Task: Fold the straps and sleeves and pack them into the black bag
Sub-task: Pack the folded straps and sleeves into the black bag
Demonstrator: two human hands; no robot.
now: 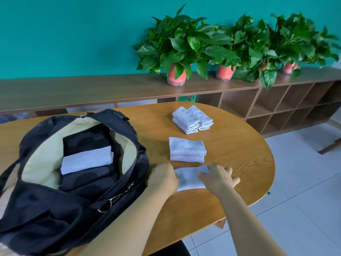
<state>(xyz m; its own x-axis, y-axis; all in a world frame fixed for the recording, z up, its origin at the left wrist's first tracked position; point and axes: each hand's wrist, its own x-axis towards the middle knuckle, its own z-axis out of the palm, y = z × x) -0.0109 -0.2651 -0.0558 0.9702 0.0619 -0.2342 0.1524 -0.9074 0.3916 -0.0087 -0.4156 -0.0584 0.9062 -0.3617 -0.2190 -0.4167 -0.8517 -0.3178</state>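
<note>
1 white piece (86,159) sits in the bag (46,218); 2 folded piles (187,149) wait. My right hand (218,177) presses a sleeve (190,177) flat; my left hand (163,179) seems to pinch its edge.

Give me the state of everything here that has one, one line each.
Black bag, unzipped, wide open.
White sleeve in the bag, folded, lying on black folded pieces.
Nearest white sleeve, folded flat, under both hands.
Middle sleeves, folded, stacked two high.
Far sleeves, folded, two piles side by side.
Left hand, fingers curled over the nearest sleeve's end.
Right hand, fingers straight, pressing it.
</note>
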